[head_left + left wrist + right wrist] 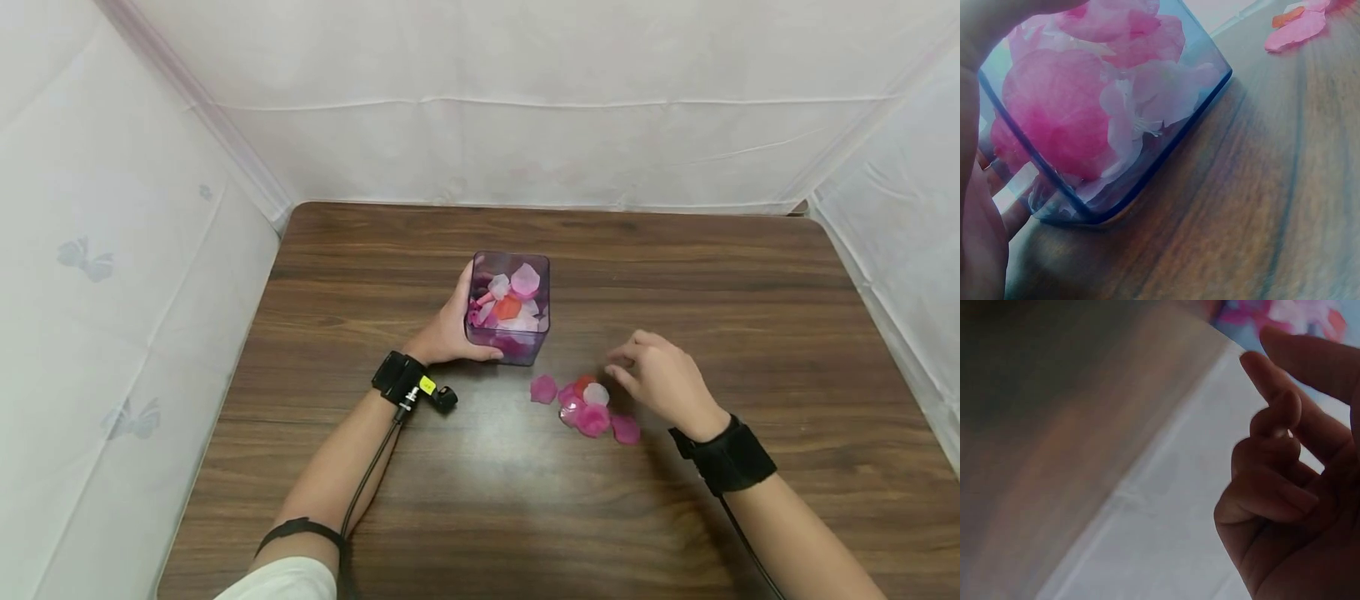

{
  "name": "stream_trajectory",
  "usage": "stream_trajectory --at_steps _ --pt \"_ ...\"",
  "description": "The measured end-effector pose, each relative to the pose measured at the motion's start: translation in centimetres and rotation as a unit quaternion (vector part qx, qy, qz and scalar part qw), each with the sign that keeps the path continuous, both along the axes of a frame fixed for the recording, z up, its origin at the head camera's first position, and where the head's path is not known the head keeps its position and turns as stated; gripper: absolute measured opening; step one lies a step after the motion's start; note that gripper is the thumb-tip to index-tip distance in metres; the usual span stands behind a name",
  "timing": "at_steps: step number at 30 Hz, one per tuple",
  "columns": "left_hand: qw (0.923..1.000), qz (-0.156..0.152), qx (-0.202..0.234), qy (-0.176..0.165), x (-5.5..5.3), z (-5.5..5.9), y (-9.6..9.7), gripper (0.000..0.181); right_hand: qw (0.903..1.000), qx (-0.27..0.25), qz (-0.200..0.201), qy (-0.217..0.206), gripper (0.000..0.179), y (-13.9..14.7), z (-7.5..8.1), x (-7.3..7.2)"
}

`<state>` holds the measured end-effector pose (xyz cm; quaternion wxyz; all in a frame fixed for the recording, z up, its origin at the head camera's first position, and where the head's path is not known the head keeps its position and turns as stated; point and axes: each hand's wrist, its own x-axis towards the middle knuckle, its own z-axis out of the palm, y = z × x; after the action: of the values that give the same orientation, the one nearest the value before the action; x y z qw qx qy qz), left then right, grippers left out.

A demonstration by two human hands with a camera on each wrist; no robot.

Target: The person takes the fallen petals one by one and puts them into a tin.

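Note:
My left hand point(450, 327) grips a see-through purple square box point(512, 346) from its left side, the thumb lying along the near wall. Inside the box are pink, white and orange artificial petals point(1060, 106), seen through its wall in the left wrist view. Right of the box, my right hand point(663, 375) hovers over the table beside a small pile of loose petals point(593, 419). In the right wrist view this hand point(1291, 462) has its thumb and index finger slightly apart, nothing visible between them, while the other fingers curl loosely.
One magenta petal point(543, 389) lies apart, close to the box's near right corner. Everything stands on a dark wood-grain table point(360, 267). White sheeting point(525, 158) hangs behind the table and along both sides. A cable point(371, 475) runs along my left forearm.

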<state>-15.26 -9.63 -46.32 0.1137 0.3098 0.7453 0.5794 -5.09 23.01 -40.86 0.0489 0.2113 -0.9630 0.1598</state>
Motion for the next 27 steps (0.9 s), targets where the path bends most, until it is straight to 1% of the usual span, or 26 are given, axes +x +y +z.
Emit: stream_trajectory --at_steps 1,2,6,10,14,17,18,24,27 --pt "1.0 -0.002 -0.002 -0.004 0.2 0.5 0.0 0.136 0.9999 0.002 0.003 -0.011 0.014 0.3 -0.4 0.3" --pt "1.0 -0.003 -0.005 -0.004 0.2 0.6 0.0 0.137 0.9998 0.005 0.007 -0.02 0.015 0.5 -0.8 0.6" --pt "0.9999 -0.006 -0.008 -0.007 0.2 0.7 -0.1 0.136 0.9987 -0.003 0.018 -0.048 0.018 0.7 -1.9 1.3" --pt "1.0 -0.006 0.0 -0.005 0.1 0.5 0.0 0.136 0.9979 -0.01 0.03 -0.056 0.02 0.5 -2.9 1.5" --pt "0.9999 -0.001 0.013 0.002 -0.6 -1.2 0.2 0.141 0.9981 -0.015 0.025 -0.054 0.012 0.3 -3.4 1.7" --pt "0.9999 0.002 0.014 0.008 -1.2 -2.7 0.4 0.144 0.9986 -0.016 0.012 -0.049 0.01 0.4 -3.0 1.7" --pt "0.9999 0.002 0.014 0.01 -1.3 -2.9 0.4 0.145 0.9987 -0.018 0.007 -0.047 0.011 0.4 -2.8 1.7" --pt "0.9996 0.004 0.024 0.018 -1.4 -3.3 0.3 0.142 0.9993 -0.033 -0.012 -0.014 0.016 0.5 -1.0 0.8" --pt "0.9996 0.005 0.025 0.014 -1.3 -3.3 0.3 0.144 0.9986 -0.049 -0.019 0.009 0.015 0.2 -0.1 0.1"
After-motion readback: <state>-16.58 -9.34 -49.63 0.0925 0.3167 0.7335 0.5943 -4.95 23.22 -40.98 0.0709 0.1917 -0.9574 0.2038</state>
